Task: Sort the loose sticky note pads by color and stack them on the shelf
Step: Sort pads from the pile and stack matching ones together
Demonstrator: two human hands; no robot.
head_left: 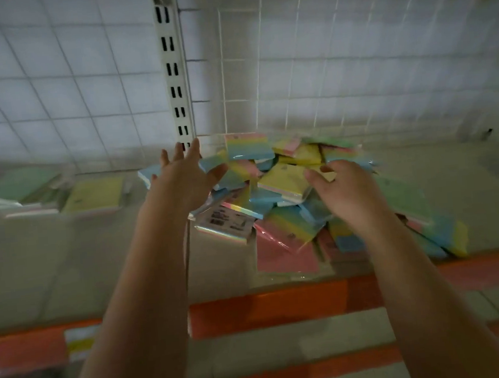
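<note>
I am holding my left hand (pixel 187 176) out with the fingers spread and straight, and it is grasping nothing; its fingertips are reaching toward the far left edge of the pile of sticky note pads (pixel 297 196). My right hand (pixel 345 195) is lying over the middle of the same pile with its fingers bent down toward a yellow pad (pixel 282 182), but the picture is blurred and I cannot tell if it is pinching the pad or only touching it. The pads are lying mixed under and between my hands, in blue, yellow, pink and green, many in clear wrapping, and one pad with rainbow stripes (pixel 247 146) is standing up just beyond my left fingertips. All of them are resting on the shelf (pixel 81 260), whose orange front edge (pixel 269 309) is running below my forearms. To the left of my left hand, well apart from the pile, some green and yellow pads (pixel 59 192) are lying flat. Behind both hands a white wire grid (pixel 321 60) and a slotted upright post (pixel 172 68) are standing.
</note>
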